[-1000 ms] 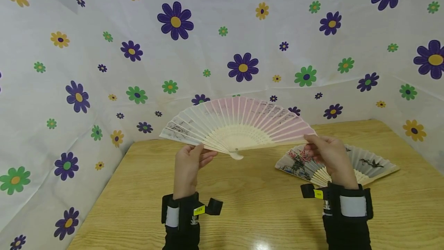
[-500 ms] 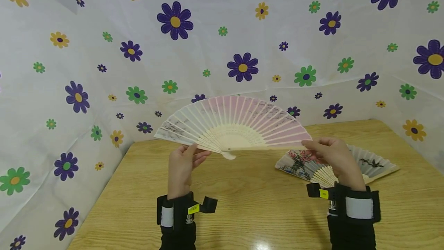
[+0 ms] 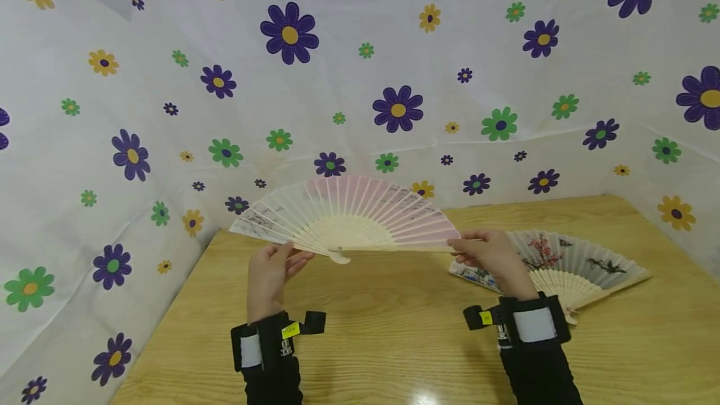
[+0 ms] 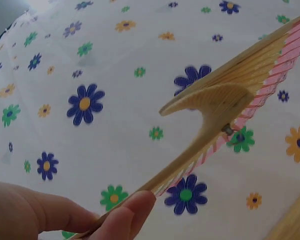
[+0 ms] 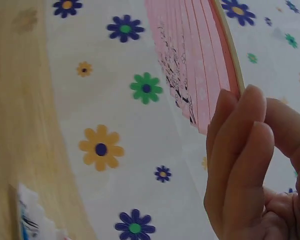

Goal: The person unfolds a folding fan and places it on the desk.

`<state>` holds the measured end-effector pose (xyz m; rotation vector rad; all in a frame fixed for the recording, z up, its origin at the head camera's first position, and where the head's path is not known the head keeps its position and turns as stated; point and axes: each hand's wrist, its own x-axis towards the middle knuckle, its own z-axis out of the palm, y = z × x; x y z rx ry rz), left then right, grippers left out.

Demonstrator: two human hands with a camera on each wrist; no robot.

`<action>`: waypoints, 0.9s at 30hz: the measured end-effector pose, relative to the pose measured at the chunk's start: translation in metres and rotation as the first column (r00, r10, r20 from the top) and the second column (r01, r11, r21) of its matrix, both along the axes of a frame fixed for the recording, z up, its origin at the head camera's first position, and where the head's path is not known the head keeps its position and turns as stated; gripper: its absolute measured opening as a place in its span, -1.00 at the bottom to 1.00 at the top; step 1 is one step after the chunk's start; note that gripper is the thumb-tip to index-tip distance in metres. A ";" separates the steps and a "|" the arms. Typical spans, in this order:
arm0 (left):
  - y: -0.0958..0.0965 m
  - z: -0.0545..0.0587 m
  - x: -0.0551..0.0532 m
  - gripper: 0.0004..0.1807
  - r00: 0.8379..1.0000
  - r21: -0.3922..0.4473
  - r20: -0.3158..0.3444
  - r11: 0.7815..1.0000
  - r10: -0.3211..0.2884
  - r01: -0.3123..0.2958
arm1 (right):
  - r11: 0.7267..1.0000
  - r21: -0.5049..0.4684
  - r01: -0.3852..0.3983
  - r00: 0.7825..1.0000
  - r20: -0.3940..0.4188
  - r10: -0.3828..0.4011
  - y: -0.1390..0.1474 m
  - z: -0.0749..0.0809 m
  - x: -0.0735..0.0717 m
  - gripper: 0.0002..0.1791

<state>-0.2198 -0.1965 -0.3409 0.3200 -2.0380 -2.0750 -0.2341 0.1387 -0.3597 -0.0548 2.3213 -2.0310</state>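
A folding fan (image 3: 360,211), white fading to pink with dark branch prints and pale wooden ribs, is spread wide above the table. My left hand (image 3: 271,277) pinches its left outer rib between thumb and fingers; in the left wrist view the ribs (image 4: 215,100) and the pivot rivet (image 4: 227,130) show just beyond the fingertips. My right hand (image 3: 495,258) pinches the right outer rib near its tip, and the right wrist view shows the pink leaf (image 5: 190,60) rising from those fingers. Behind my right hand lies a second spread fan (image 3: 585,261), grey-white with red blossoms, partly hidden by it.
The wooden table (image 3: 382,330) reaches back to a white cloth backdrop (image 3: 337,80) printed with purple, green and yellow flowers. The cloth also rises along the left and right sides.
Both hands have moved left together and the pink fan has come down a little, still spread. More of the second fan now shows on the right.
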 end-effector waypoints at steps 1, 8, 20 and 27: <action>-0.005 -0.005 -0.002 -0.73 1.000 0.001 0.016 1.000 -0.003 0.003 | 1.000 0.006 0.009 1.000 0.009 -0.009 -0.007 -0.005 -0.003 -0.56; -0.040 -0.052 -0.010 -0.59 0.987 -0.024 0.160 0.999 -0.026 0.030 | 0.994 -0.104 0.036 0.996 0.091 -0.027 -0.042 -0.051 -0.021 -0.56; -0.043 -0.093 -0.015 -0.65 0.965 0.028 0.263 1.000 0.003 -0.011 | 0.989 -0.135 0.067 0.985 0.165 -0.045 -0.046 -0.081 -0.027 -0.60; -0.056 -0.075 0.000 -0.52 0.905 -0.115 0.424 0.990 -0.025 0.081 | 0.957 0.287 -0.039 0.996 0.090 0.014 -0.031 -0.066 -0.019 -0.60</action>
